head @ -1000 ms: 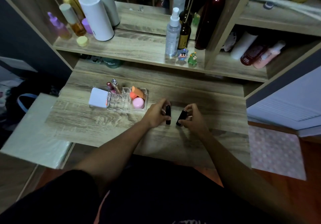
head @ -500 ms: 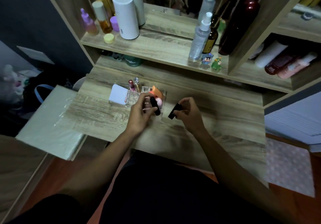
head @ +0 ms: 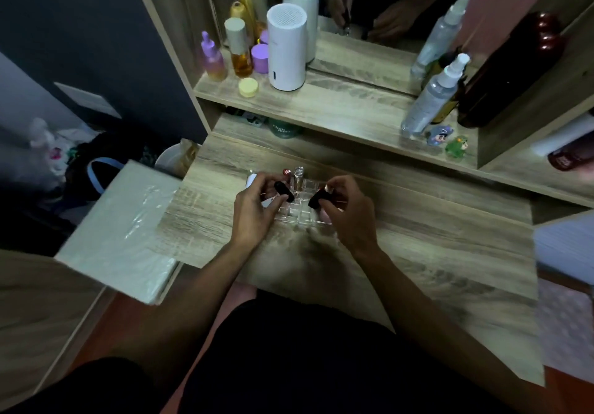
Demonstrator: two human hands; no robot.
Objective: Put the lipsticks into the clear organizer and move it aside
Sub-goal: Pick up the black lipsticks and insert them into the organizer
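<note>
Pinching a black lipstick (head: 284, 191) in your left hand (head: 254, 209) and a second black lipstick (head: 318, 199) in your right hand (head: 348, 214), you have each grip clenched on its tube, both tilted over the clear organizer (head: 300, 208). That organizer sits toward the bench's (head: 434, 246) far left corner, with two lipsticks already standing in its back cells.

The tubes look small, light, stiff and smooth, so they could slip; hold them across the middle of the barrel and bring each upright before lowering it into a cell. The organizer is probably hard, thin-walled plastic, light and likely to slide or tip if you push it from high up. Take it by two opposite outer walls, low down, when you move it.

Readable writing is scarce: the teal jar (head: 284, 129) under the shelf carries lettering too blurred to make out, and the lipsticks show none.
</note>
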